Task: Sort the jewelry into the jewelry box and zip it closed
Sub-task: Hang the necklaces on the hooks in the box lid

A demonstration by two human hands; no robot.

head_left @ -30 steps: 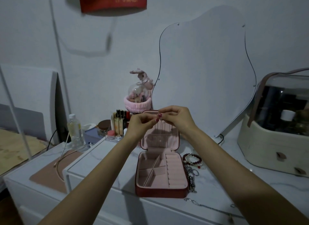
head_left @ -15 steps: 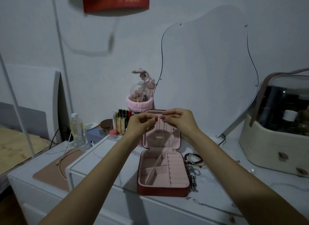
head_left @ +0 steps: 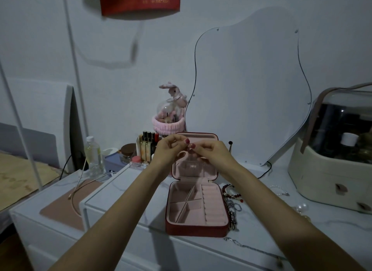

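Observation:
The red jewelry box (head_left: 196, 231) lies open on the white dresser, its pink compartments bare and its lid (head_left: 209, 171) standing upright. In front of the lid, my left hand (head_left: 169, 149) and my right hand (head_left: 211, 152) meet fingertip to fingertip, both pinching something fine, apparently a thin chain that is barely visible. A red beaded bracelet (head_left: 231, 191) and a silver link chain (head_left: 233, 212) lie just right of the box. Another thin chain (head_left: 247, 247) runs along the dresser's front edge. Pearl pieces (head_left: 302, 207) lie farther right.
A cream cosmetics case (head_left: 330, 180) stands at the right, and a wavy mirror (head_left: 251, 89) leans on the wall behind. Perfume bottles (head_left: 148, 145), a rabbit dome (head_left: 171, 113) and a plastic bottle (head_left: 93, 158) crowd the back left. A thin hoop (head_left: 80, 188) rests on a pink mat.
Both hands have sunk slightly in front of the lid, fingertips still together. The box and loose jewelry have not moved.

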